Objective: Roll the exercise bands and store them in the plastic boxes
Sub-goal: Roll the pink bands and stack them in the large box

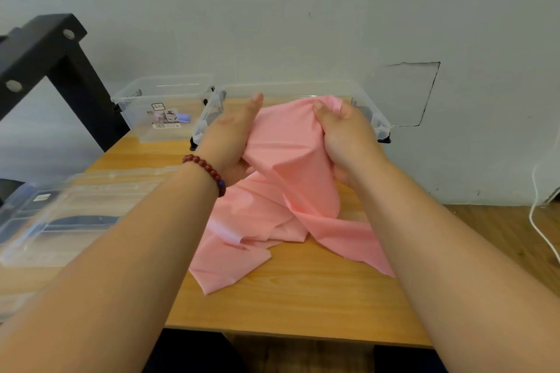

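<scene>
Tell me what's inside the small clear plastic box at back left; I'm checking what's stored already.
Inside the small clear plastic box: a lilac bundle, perhaps a rolled band, beside a printed label. The label hides anything behind it.

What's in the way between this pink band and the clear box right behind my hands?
Nothing visible. The pink band, held in the left hand and right hand, hangs just in front of the clear box, whose top appears open. The band is unrolled, though, its loose end trailing on the table.
</scene>
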